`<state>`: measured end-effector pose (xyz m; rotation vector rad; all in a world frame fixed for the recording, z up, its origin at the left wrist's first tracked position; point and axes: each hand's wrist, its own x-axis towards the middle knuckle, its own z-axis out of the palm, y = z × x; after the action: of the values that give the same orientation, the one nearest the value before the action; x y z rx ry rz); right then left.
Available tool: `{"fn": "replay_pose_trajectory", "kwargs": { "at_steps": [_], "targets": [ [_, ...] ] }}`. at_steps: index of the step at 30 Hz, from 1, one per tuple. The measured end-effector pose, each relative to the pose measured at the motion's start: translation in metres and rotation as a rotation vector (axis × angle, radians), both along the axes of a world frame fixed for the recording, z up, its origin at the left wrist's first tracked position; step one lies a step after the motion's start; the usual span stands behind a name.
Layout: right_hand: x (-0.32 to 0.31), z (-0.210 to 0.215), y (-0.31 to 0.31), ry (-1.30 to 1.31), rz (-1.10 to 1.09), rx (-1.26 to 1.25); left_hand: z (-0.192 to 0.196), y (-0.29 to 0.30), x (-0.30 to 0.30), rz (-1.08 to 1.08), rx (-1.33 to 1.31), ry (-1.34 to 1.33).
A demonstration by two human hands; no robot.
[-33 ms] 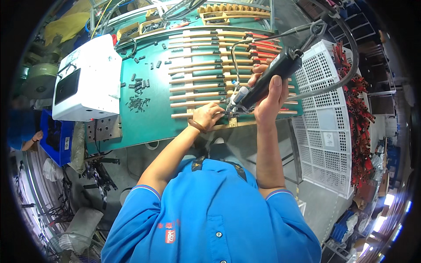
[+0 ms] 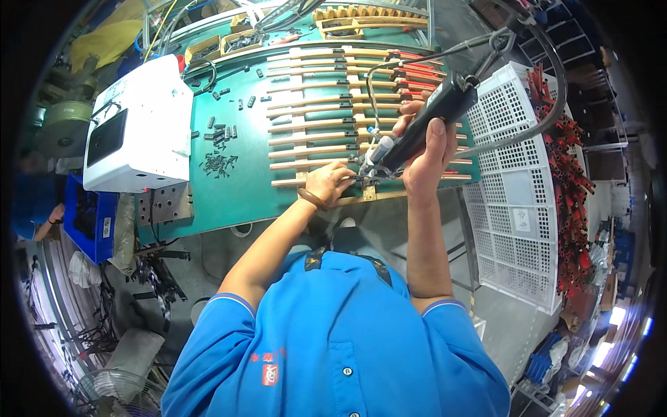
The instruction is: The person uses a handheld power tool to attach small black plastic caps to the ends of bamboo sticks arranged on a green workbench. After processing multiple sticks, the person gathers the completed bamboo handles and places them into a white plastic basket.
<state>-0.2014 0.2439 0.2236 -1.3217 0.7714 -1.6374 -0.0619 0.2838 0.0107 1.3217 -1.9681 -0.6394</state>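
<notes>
My right hand is wrapped round a black power screwdriver that hangs from a cable. Its slanting tip meets the nearest wooden rod, at a small black part mostly hidden by the tip and my fingers. Just left of that tip, my left hand pinches at the same black part on the rod. Beyond my hands, several slim wooden rods lie side by side on a wooden rack. Each has a black piece near its middle, and many have red right ends.
Loose black parts and a pile of small screws lie on the green table. A white machine stands left. To the right is a white basket beside red pieces. Another person's hand touches a blue bin.
</notes>
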Motion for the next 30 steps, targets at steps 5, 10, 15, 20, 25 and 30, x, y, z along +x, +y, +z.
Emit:
{"fn": "replay_pose_trajectory", "kwargs": {
  "at_steps": [5, 10, 15, 20, 25, 30],
  "targets": [
    [-0.007, -0.002, -0.002, 0.014, 0.05, 0.0, 0.001, 0.0, 0.001, -0.004, 0.058, 0.043],
    [-0.012, -0.005, -0.005, -0.052, 0.059, 0.014, 0.003, -0.001, -0.001, -0.004, 0.162, 0.113],
    [-0.018, -0.006, -0.007, -0.069, 0.084, -0.008, -0.004, -0.002, -0.002, -0.012, 0.148, 0.233],
    [-0.027, -0.005, -0.008, -0.072, 0.097, 0.02, -0.008, -0.004, 0.001, 0.053, 0.162, 0.453],
    [-0.034, -0.008, -0.012, -0.07, 0.118, 0.002, 0.001, 0.002, -0.005, 0.067, 0.028, 0.271],
    [-0.028, -0.005, -0.009, -0.006, 0.085, 0.086, -0.006, 0.008, -0.011, 0.121, -0.022, 0.205]
  ]
}}
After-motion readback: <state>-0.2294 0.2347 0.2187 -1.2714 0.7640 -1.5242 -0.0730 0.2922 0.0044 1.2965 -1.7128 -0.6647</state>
